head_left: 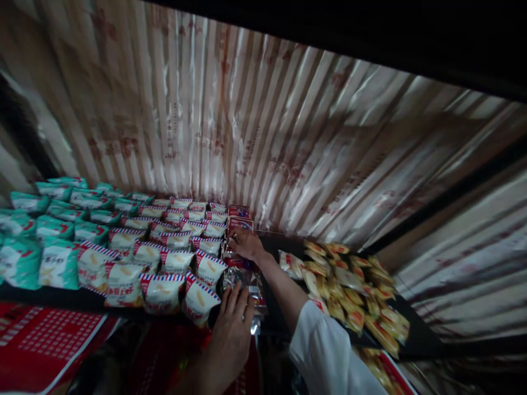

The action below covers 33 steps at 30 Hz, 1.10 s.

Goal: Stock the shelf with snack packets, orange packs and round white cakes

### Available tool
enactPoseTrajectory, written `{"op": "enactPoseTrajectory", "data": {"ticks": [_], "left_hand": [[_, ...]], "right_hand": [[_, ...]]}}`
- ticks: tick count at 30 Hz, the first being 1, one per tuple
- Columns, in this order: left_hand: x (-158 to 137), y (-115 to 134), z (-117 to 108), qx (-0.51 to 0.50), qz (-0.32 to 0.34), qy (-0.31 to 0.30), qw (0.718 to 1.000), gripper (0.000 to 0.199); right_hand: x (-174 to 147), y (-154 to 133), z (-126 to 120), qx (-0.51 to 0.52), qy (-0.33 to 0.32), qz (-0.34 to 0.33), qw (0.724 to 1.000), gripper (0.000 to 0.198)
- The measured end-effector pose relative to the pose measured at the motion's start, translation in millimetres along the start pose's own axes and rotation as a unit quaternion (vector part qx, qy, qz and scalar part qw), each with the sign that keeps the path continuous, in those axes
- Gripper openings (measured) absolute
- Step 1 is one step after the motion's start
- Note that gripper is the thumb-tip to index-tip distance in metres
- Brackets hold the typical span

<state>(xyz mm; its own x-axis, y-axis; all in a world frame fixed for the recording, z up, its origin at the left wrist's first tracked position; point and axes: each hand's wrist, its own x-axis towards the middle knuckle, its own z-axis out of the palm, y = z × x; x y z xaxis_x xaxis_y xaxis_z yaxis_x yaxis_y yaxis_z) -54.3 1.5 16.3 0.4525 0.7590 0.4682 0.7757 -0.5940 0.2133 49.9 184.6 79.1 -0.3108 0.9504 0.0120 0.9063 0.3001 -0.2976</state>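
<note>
Dim shelf at mid-frame: the right hand (246,243) pinches the far end of a row of red snack packets (239,216) running away from the viewer, while the left hand (233,321) lies flat on the clear-wrapped packets (247,281) at the nearer end.

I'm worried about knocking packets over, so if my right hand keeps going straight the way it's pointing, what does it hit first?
Probably the dark red snack packets at the back of the row, which the right hand already touches; past them is the striped back wall. Depth is unclear.
</note>
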Motion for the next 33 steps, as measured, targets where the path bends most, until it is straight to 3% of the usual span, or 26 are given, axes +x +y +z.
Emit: {"op": "enactPoseTrajectory", "data": {"ticks": [6, 17, 21, 28, 33], "left_hand": [[2, 2, 0, -0.008, -0.009, -0.017, 1.000, 0.046], [3, 2, 0, 0.011, -0.001, -0.024, 1.000, 0.044], [1, 1, 3, 0.022, 0.003, 0.008, 1.000, 0.043], [0, 0, 3, 0.023, 0.005, 0.002, 1.000, 0.043], [1, 2, -5, 0.001, -0.003, -0.016, 1.000, 0.044]], "right_hand": [[2, 8, 10, -0.026, -0.022, 0.012, 0.999, 0.050], [3, 5, 9, -0.046, -0.054, 0.016, 0.997, 0.048], [11, 2, 7, -0.063, -0.066, 0.001, 0.996, 0.050], [16, -4, 9, -0.087, -0.034, -0.016, 0.995, 0.046], [9, -5, 9, -0.071, 0.027, -0.028, 0.997, 0.044]]}}
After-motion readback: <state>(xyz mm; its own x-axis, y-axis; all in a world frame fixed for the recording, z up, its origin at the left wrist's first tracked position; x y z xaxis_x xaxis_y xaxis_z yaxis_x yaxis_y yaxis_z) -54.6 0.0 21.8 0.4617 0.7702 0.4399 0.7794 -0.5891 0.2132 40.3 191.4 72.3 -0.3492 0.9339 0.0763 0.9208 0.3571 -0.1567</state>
